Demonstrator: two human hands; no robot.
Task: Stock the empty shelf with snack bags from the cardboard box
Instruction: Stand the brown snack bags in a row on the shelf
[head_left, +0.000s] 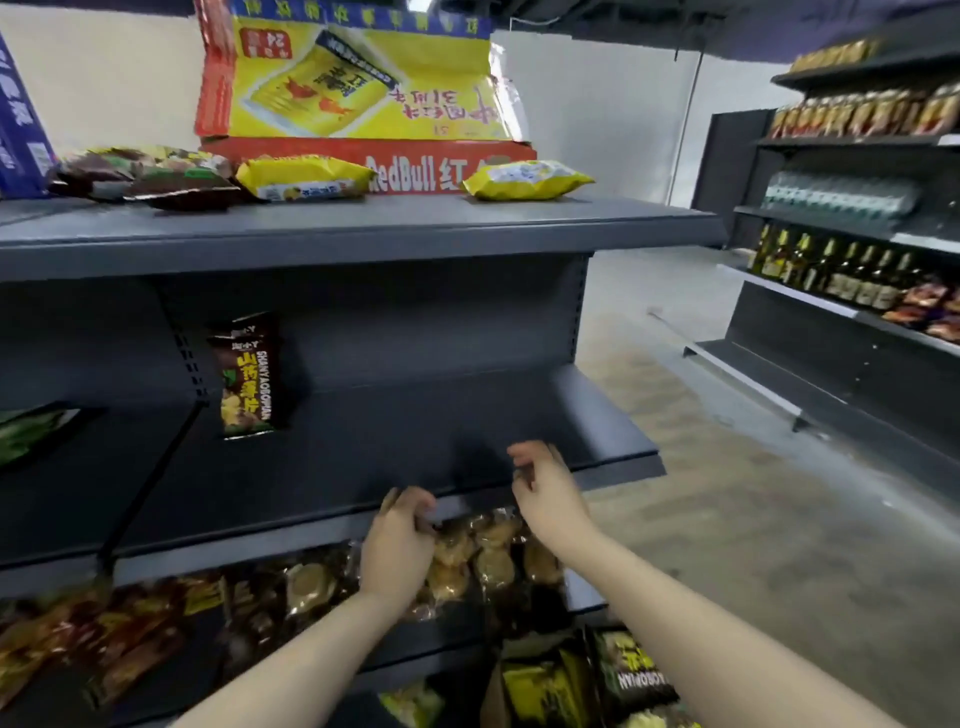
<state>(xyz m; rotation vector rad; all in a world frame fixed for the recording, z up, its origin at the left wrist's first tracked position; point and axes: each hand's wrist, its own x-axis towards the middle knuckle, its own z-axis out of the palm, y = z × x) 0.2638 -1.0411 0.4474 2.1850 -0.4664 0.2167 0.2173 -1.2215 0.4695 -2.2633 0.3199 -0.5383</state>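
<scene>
Looking down through the head camera, I see one snack bag (248, 374) on the middle shelf (415, 447), far back on its left side. The snack bag stands on its short end with its long axis vertical, its top edge up, its printed front facing me, and its back against the shelf's back panel (415, 322).

Both of my grips are at the front lip of that shelf, well apart from the bag. The left grip (400, 540) sits just below the lip with its fingers curled inward. Blur keeps me from telling whether it holds anything. The right grip (545, 493) hangs over the lip, its fingers loosely curled, and I see nothing in it.

The cardboard box (493, 696) is at the bottom edge of the view, below my right forearm, with dark and yellow bags (631, 670) inside it.

Under the grips, the lower shelf (584, 595) carries clear packs (483, 556) of brown baked goods. The top shelf (363, 228) carries flat yellow bags (306, 179) and a red carton (415, 169).
</scene>
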